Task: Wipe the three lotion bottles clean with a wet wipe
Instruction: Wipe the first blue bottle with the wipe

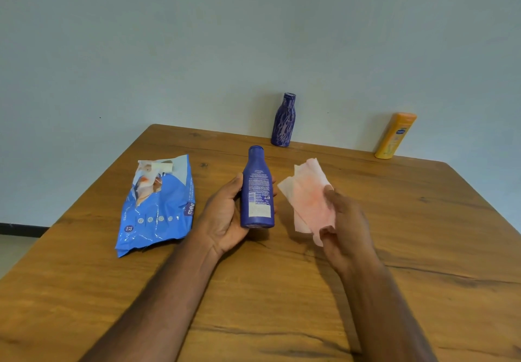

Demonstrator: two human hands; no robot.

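Left hand (pixel 225 215) grips a dark blue lotion bottle (pixel 257 188) upright, thumb on one side and fingers curled behind, cap on. Just beside it, the right hand (pixel 342 220) pinches a pink-stained wet wipe (pixel 308 192). Beyond both hands, at the wall, stand a streaked blue bottle (pixel 284 120) and an orange bottle (pixel 394 136). Left of the left hand lies a blue wipes pack (pixel 158 206), flap open, on the wooden table (pixel 282 291).

Two bare forearms, no sleeves, left hand (pixel 225 218) and right hand (pixel 348 220) without rings, watch or gloves
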